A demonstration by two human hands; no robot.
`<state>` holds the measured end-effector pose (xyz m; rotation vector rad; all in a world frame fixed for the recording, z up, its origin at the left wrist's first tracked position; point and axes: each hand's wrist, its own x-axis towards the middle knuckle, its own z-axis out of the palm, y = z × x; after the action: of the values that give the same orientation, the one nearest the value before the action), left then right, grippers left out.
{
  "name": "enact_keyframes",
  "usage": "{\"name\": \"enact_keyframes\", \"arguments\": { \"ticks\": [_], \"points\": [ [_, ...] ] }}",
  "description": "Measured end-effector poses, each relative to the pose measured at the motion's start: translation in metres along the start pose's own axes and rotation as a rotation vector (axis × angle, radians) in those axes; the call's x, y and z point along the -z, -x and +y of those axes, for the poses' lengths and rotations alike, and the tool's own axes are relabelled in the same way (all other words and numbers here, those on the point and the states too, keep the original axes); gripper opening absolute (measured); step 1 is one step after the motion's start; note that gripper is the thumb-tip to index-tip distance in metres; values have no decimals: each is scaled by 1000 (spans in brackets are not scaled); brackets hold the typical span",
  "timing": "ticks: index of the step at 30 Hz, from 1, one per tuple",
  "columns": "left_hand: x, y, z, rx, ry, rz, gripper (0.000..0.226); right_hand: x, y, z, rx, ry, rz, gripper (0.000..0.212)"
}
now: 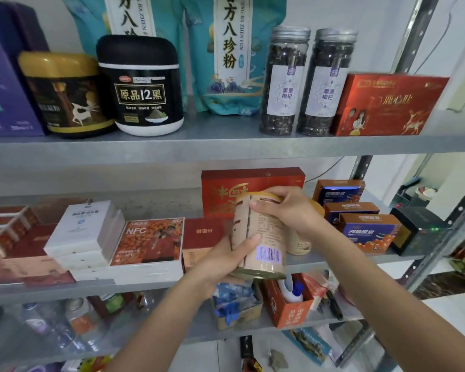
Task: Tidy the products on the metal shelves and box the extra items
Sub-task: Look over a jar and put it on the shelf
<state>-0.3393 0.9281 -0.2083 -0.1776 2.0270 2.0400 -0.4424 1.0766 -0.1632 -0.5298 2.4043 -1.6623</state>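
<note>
The left hand (224, 260) holds the low side of the beige can (265, 233) and the right hand (293, 210) grips its top; the can stands almost upright, top toward 12 o'clock, before the middle shelf (91, 287).

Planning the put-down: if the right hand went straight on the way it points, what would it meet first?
Past the can it grips, the right hand would probably meet the red box standing behind; depth is unclear.
</note>
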Motion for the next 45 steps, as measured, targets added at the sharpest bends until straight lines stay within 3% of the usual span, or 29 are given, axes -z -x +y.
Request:
{"name": "enact_keyframes", "arguments": {
  "ticks": [3,7,12,14,16,19,22,25,27,29,33,39,42,45],
  "points": [
    [-3,-3,-6,-2,85,29,90,-8,-2,-6,-8,49,9,30],
    [4,-4,-8,60,89,-18,75,5,-7,3,-109,72,-137,31],
    [4,-7,-6,192,462,-48,59,8,-1,45,-358,-528,-341,66],
    [0,-9,-8,220,593,-102,55,9,3,56,-373,-694,-375,67],
    [-4,-10,-11,229,643,-131,58,12,5,61,-344,-711,-363,65],
    [-6,-12,-14,207,526,-111,60,18,6,59,-298,-530,-229,67],
    [-10,-11,-5,64,203,-9,55,26,6,46,-223,-191,-62,78],
    [-20,-16,-1,-85,-118,21,62,22,3,31,-154,43,26,53],
    [-26,-23,-2,-126,-172,40,36,17,0,22,-157,262,83,39],
    [-26,-26,-3,-109,-127,48,38,18,-3,17,-168,382,61,41],
    [-16,-28,-5,-4,17,-32,82,42,2,16,-237,150,-116,63],
    [-18,-29,-2,326,595,-165,58,51,-4,54,-619,-319,-347,93],
    [-17,-33,-3,411,656,-190,63,44,-12,64,-694,-388,-377,89],
    [-13,-35,-4,374,628,-199,72,42,-16,64,-661,-415,-411,82]
  ]
}}
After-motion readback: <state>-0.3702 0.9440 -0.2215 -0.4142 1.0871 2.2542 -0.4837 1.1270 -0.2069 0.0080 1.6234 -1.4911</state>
